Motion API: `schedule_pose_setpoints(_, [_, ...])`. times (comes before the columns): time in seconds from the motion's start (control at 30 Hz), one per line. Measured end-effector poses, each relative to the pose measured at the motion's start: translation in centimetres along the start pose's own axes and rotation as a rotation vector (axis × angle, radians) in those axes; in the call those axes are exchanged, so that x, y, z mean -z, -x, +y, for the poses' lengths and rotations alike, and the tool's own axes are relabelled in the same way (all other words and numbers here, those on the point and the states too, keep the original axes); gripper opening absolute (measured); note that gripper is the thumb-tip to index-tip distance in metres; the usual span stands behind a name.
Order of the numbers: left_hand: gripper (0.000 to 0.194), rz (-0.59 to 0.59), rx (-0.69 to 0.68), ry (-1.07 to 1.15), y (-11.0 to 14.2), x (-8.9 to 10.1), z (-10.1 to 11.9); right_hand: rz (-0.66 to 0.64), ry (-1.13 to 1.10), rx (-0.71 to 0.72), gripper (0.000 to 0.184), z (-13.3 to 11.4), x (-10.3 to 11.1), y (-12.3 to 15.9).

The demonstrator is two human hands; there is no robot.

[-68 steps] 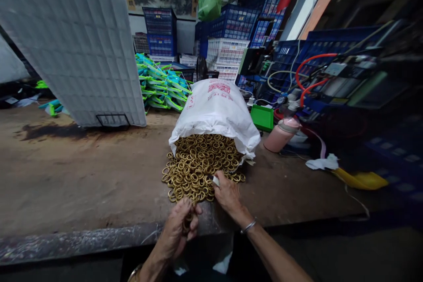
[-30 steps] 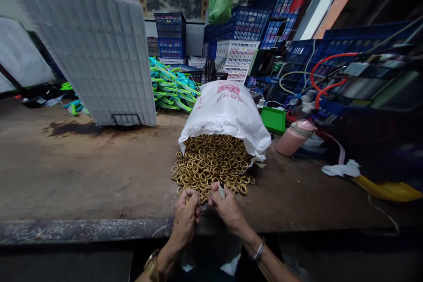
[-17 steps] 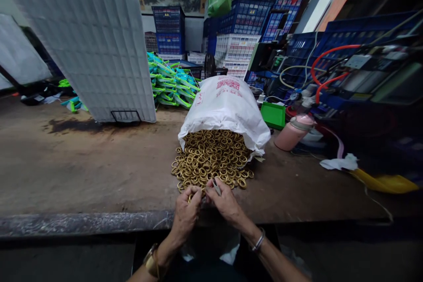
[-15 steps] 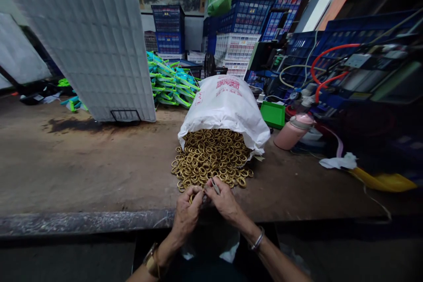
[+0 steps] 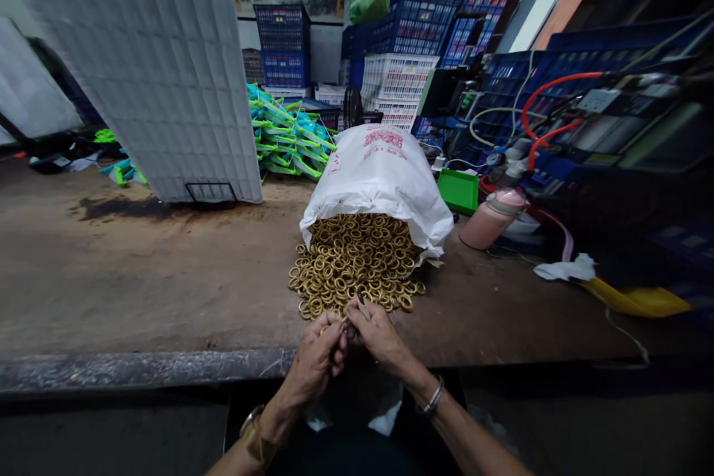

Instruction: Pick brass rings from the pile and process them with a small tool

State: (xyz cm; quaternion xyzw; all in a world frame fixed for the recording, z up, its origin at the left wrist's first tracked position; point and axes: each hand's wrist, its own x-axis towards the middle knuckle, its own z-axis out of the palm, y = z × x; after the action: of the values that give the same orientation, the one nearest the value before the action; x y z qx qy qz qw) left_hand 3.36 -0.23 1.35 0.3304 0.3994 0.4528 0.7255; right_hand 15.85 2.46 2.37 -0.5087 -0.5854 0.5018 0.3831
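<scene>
A white woven sack [image 5: 382, 178] lies on its side on the brown workbench [image 5: 139, 275], spilling a heap of brass rings [image 5: 351, 264] toward me. Both my hands meet at the near edge of the heap. My left hand [image 5: 315, 357] is curled, fingers pinched on a brass ring. My right hand [image 5: 376, 331] is closed around a small slim tool [image 5: 362, 306] whose tip sticks up between the fingers. The two hands touch each other at the fingertips.
A grey gridded panel [image 5: 145, 82] leans at the back left. Green-blue plastic parts [image 5: 290, 141] are piled behind the sack, with blue and white crates [image 5: 399, 52] beyond. A pink flask [image 5: 494, 212], green box [image 5: 460, 190] and hoses stand at the right.
My hands have drawn together at the heap's near edge and stayed there; my left hand came up from below the bench edge. The view shifted slightly.
</scene>
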Motion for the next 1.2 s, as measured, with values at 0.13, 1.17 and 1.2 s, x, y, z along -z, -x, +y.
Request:
schedule_pose_setpoints(0.13, [0.029,0.044,-0.028,-0.045,0.1,-0.1,0.0,0.085,0.315,0.102,0.022,0.8,0.3,0.2])
schedule_pose_setpoints(1.17, [0.014,0.194,0.657,0.001,0.8,4.4,-10.9,0.274,1.146,0.077,0.013,1.8,1.0,-5.6])
schedule_pose_setpoints(1.2, [0.01,0.233,0.642,0.043,0.6,4.5,-11.2,0.274,1.167,0.061,0.011,1.8,0.8,-5.8])
